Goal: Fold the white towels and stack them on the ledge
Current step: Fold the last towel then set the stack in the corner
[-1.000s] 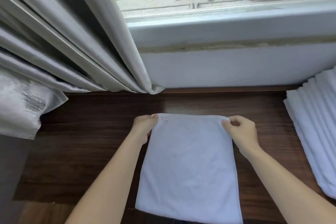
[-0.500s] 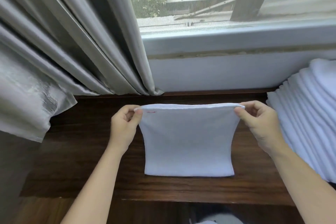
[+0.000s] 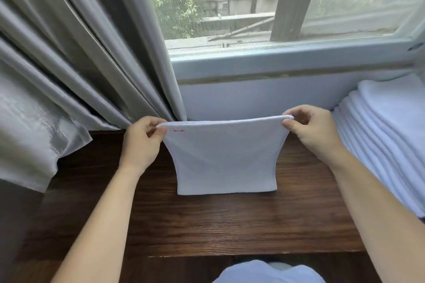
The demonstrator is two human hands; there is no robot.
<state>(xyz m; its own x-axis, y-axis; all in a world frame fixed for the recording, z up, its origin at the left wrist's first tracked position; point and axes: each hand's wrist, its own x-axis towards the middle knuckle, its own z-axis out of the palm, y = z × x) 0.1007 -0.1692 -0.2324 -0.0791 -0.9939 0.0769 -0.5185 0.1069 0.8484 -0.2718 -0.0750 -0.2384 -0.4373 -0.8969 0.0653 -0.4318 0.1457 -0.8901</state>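
A folded white towel [image 3: 224,158] hangs upright in front of me, its lower edge resting on the dark wooden ledge [image 3: 230,220]. My left hand [image 3: 142,142] pinches its top left corner, beside a small red mark. My right hand [image 3: 312,131] pinches the top right corner, and the top edge is stretched taut between them. A stack of several white towels [image 3: 388,145] lies on the ledge at the right, close to my right wrist.
Grey curtains [image 3: 80,64] hang at the left, down to the ledge behind my left hand. The window frame and white wall [image 3: 264,96] rise just behind the towel. Bare wood lies in front of the towel. Pale cloth [image 3: 266,273] shows at the bottom edge.
The towel, lying flat a second ago, has been lifted by its far corners and now hangs upright, folded shorter. My view has tilted up towards the window.
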